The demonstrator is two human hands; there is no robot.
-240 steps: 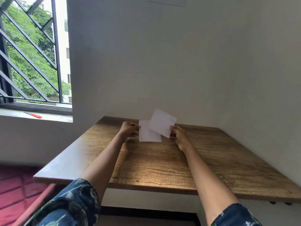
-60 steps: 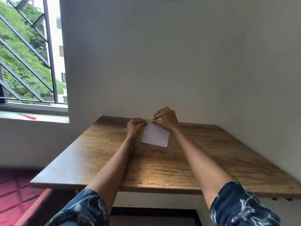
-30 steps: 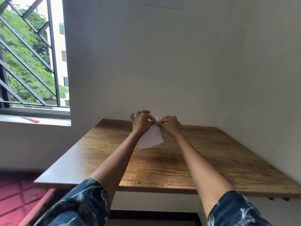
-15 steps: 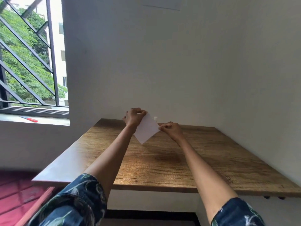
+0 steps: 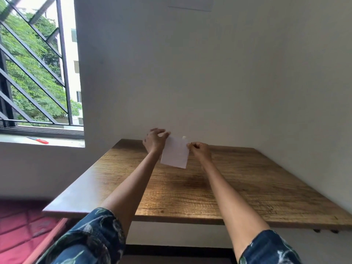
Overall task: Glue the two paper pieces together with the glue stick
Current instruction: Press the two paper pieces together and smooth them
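Note:
A white paper [image 5: 175, 153] hangs in the air above the far part of the wooden table [image 5: 190, 189]; it looks like a single sheet, so I cannot tell the two pieces apart. My left hand [image 5: 155, 141] pinches its upper left corner. My right hand [image 5: 200, 148] pinches its upper right edge with curled fingers. A small whitish object [image 5: 184, 137], possibly the glue stick, stands at the wall just behind the paper's top edge.
The table fits into a corner, with walls behind it and on its right. A barred window [image 5: 38, 73] is at the left, with a red-handled tool [image 5: 39, 140] on its sill. A red mattress [image 5: 17, 225] lies below left.
The paper went from lying flat under my pressing hands to being lifted off the table. In the last half second it swung from a tilted diamond pose to hanging straighter between both hands.

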